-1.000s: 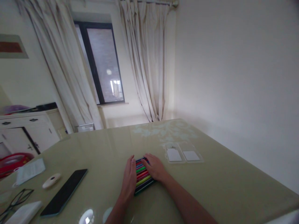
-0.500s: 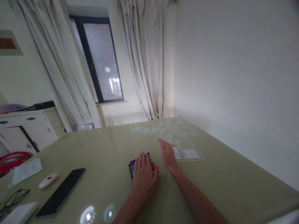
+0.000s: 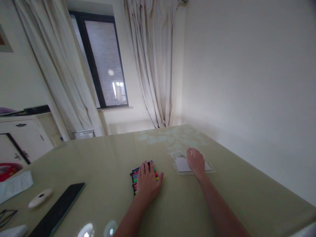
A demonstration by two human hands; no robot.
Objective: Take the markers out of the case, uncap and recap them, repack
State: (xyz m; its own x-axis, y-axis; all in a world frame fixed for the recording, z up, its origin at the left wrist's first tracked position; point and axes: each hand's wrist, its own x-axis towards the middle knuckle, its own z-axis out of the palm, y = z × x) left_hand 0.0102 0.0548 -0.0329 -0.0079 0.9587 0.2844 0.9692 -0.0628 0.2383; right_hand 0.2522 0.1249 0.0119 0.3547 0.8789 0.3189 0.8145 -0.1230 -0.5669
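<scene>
We rest a spread left hand [image 3: 147, 186] over pens [image 3: 134, 178] on the worktop [image 3: 103, 168]; our right hand [image 3: 196, 160] curls over the case [image 3: 184, 173], its grip unclear. A sideways drag by the left hand could send pens rolling apart.

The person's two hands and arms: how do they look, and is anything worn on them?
The left hand and right hand are both ungloved. The visible forearms have no sleeve, watch or bracelet. The picture is too soft to rule out a small ring.
</scene>
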